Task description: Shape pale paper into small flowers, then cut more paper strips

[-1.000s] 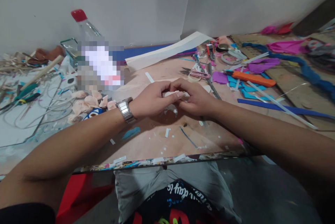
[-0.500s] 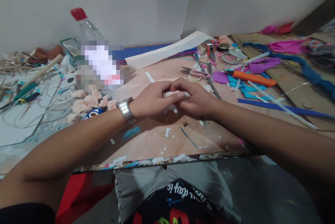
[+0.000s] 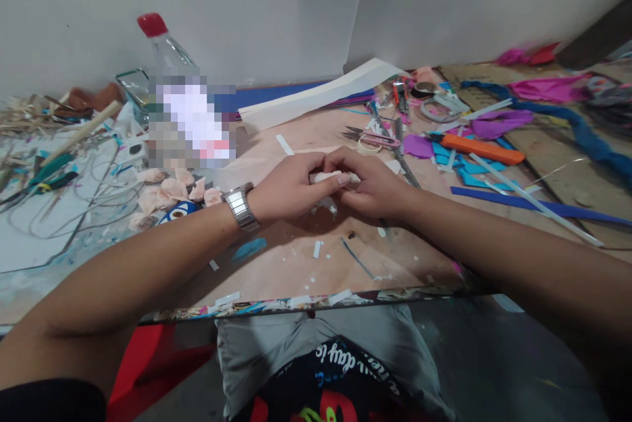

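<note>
Both hands meet over the middle of the table. My left hand (image 3: 291, 185), with a metal watch at the wrist, is closed with its thumb pressed across a whitish crumpled piece (image 3: 326, 176). My right hand (image 3: 372, 185) is closed around the other end of that piece, its fingers touching the left ones. Most of the piece is hidden in the hands, and its kind does not show. A pale curled bit (image 3: 326, 206) shows just below them. Small scissors with a pink handle (image 3: 380, 139) lie just beyond the right hand.
At left stand a red-capped bottle (image 3: 170, 50), peach crumpled pieces (image 3: 158, 198) and green-handled pliers (image 3: 52, 172). An orange cutter (image 3: 481, 147), blue strips and purple scraps lie at right. A cream paper strip (image 3: 316, 98) lies at the back. The table's front edge (image 3: 296, 305) carries scraps.
The whole view has shifted very slightly. Both hands keep nearly the same pose on the whitish piece, and nothing has been let go.
</note>
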A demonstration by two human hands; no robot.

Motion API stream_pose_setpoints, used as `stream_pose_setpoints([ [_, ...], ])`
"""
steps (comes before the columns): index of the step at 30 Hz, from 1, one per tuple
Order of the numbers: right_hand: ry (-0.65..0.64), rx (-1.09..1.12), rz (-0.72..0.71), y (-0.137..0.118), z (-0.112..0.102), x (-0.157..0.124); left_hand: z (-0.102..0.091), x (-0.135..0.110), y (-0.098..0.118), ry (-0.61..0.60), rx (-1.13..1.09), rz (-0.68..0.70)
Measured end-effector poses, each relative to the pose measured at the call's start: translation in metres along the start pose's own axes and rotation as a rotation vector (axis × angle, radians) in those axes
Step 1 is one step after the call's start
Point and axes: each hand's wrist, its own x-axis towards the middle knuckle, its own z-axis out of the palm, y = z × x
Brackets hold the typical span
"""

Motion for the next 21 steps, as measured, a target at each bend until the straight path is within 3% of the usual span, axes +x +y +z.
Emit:
stream_pose_setpoints([
  [21, 0.002, 0.001, -0.003, 0.0015, 0.0004, -0.0011, -0.0004, -0.0006, 0.0007, 0.007, 0.031, 0.025],
])
